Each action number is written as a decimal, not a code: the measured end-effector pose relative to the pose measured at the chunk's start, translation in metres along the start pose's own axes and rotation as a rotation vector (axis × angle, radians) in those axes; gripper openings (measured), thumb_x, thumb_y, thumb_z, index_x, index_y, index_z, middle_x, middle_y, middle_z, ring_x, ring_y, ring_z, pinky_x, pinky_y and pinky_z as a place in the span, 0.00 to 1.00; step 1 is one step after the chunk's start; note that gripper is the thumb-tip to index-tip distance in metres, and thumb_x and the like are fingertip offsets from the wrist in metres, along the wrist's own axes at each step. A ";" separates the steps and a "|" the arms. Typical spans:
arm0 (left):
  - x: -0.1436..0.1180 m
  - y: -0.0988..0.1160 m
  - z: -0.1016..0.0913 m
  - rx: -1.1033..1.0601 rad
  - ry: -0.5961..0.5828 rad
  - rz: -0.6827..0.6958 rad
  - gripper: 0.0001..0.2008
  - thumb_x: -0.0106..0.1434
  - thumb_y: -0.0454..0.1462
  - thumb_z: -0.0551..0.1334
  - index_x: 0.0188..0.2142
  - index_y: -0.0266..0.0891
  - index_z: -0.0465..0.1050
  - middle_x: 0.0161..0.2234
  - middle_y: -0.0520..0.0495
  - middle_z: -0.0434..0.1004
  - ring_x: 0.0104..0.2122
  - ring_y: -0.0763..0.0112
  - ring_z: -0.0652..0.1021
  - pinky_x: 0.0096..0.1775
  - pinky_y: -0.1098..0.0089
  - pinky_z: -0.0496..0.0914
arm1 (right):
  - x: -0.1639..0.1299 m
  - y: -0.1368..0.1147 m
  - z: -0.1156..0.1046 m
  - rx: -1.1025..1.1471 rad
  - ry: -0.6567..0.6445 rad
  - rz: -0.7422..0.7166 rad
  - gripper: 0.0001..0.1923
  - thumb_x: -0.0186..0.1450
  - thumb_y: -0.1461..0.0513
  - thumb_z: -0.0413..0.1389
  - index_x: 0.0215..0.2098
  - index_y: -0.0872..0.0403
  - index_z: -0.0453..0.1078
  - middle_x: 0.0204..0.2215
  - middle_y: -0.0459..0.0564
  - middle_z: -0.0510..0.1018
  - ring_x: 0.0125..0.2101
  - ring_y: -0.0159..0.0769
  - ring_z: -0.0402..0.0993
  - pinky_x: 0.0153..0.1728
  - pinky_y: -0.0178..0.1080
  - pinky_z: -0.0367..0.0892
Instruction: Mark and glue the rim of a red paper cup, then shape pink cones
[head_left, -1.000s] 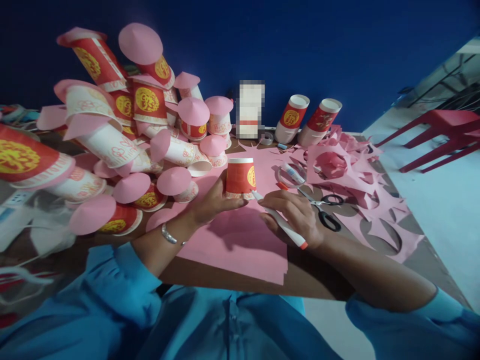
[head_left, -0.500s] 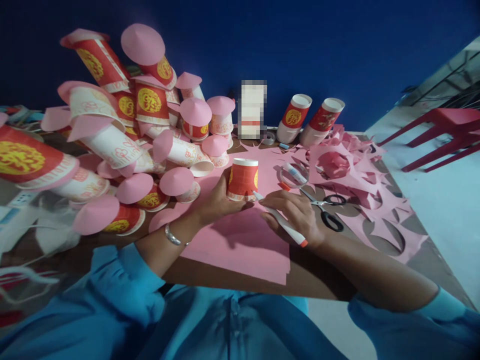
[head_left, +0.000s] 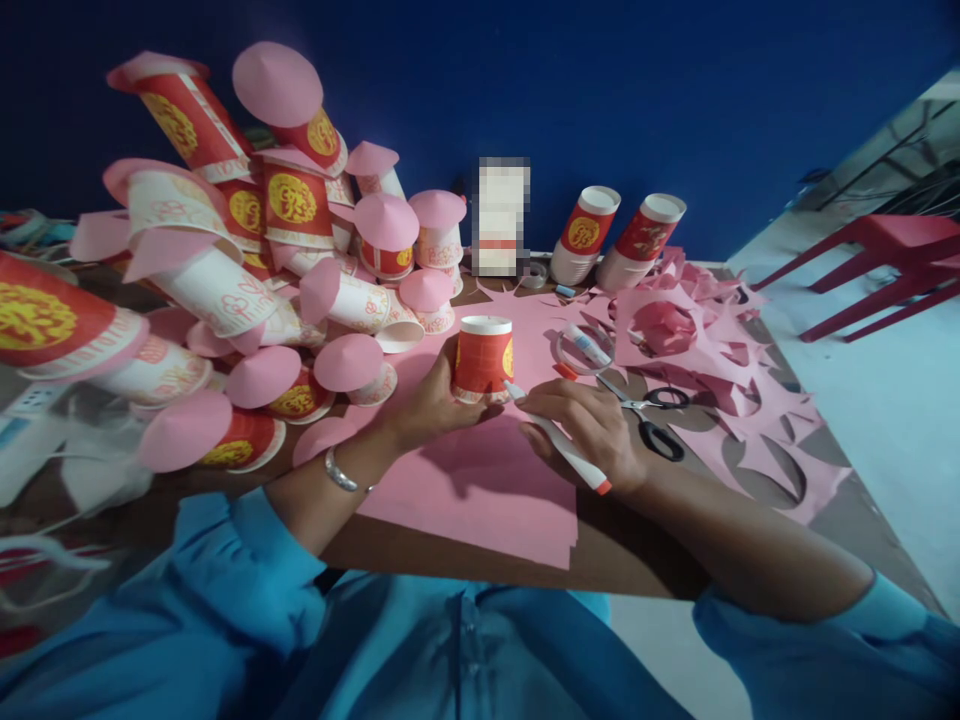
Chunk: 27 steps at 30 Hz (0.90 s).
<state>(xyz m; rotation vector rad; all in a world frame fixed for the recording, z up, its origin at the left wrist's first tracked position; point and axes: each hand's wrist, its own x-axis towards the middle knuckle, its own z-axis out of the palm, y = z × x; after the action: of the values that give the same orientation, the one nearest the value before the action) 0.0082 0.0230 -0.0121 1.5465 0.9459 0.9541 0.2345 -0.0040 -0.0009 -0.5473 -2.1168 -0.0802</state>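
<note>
My left hand grips an upturned red paper cup with a gold emblem, pressing it onto a pink paper sheet on the brown table. A white marker with an orange end is held in my right hand, and its tip touches the paper at the cup's lower right rim. A silver bracelet sits on my left wrist.
A heap of red and white cups with pink paper cone lids fills the left. Black-handled scissors, a tape roll with a glue tube, pink paper scraps and two cup stacks lie right. Red plastic furniture stands beyond.
The cup has turned slightly under my left hand and the marker tip has stayed at its rim; both hands remain almost in place.
</note>
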 end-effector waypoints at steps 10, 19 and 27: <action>-0.001 -0.005 0.002 -0.015 0.021 -0.025 0.46 0.52 0.55 0.81 0.60 0.43 0.59 0.58 0.36 0.74 0.55 0.50 0.79 0.54 0.53 0.78 | -0.002 0.000 0.002 0.001 -0.011 0.002 0.08 0.75 0.65 0.59 0.52 0.52 0.71 0.34 0.49 0.84 0.34 0.36 0.85 0.33 0.37 0.79; -0.001 -0.003 0.003 -0.060 0.020 -0.088 0.46 0.48 0.51 0.83 0.57 0.43 0.60 0.52 0.41 0.75 0.51 0.51 0.80 0.51 0.51 0.78 | -0.001 -0.001 0.002 -0.009 -0.023 0.004 0.07 0.76 0.65 0.58 0.51 0.52 0.71 0.34 0.49 0.84 0.34 0.35 0.85 0.32 0.36 0.79; 0.000 -0.003 0.003 -0.062 0.008 -0.062 0.45 0.49 0.50 0.83 0.57 0.44 0.60 0.52 0.41 0.77 0.51 0.52 0.81 0.51 0.51 0.79 | -0.002 0.000 0.001 0.019 -0.039 0.019 0.12 0.73 0.67 0.59 0.54 0.52 0.71 0.35 0.50 0.85 0.34 0.37 0.85 0.33 0.37 0.78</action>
<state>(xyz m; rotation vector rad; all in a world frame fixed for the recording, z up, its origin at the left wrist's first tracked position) 0.0112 0.0226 -0.0157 1.4544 0.9559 0.9383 0.2344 -0.0049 -0.0036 -0.5615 -2.1478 -0.0395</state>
